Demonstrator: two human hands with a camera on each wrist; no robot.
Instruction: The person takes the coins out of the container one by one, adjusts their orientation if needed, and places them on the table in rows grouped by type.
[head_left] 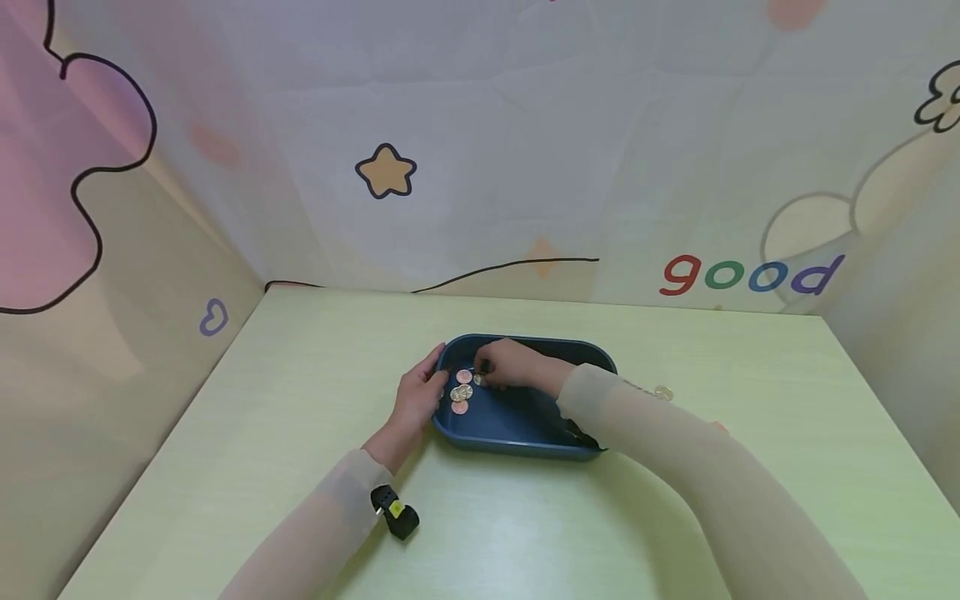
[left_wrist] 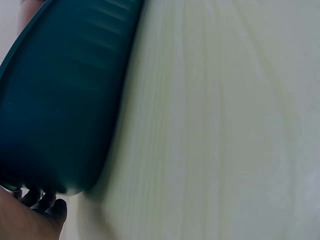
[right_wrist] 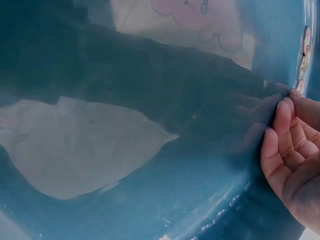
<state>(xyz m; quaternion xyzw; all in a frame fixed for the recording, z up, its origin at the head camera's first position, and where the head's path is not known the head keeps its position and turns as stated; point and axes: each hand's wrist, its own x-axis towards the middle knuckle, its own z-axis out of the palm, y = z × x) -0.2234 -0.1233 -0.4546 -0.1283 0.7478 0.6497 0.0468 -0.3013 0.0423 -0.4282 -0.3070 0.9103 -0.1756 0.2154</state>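
A dark blue tray (head_left: 502, 446) stands on the table, its glossy floor reflecting what is above it. My left hand (head_left: 416, 396) grips its left end, thumb over the rim and fingers around the outside; the left wrist view shows those fingers (left_wrist: 47, 207) against the outer wall. Several copper and pale gold coins (head_left: 461, 407) lie inside the tray by the left wall. My right hand (head_left: 513, 364) reaches in over the right side, fingers curled, and pinches a coin (head_left: 478, 380) beside them. In the right wrist view its fingertips (right_wrist: 283, 112) meet at the row of coins (right_wrist: 303, 62).
To the right of the tray, partly behind the right sleeve, pale gold coins (head_left: 663, 392) and a pinkish piece (head_left: 720, 427) lie on the light green table (head_left: 300, 375). A printed cloth (head_left: 487, 167) hangs behind the table. A black device (head_left: 395, 512) sits at the left sleeve.
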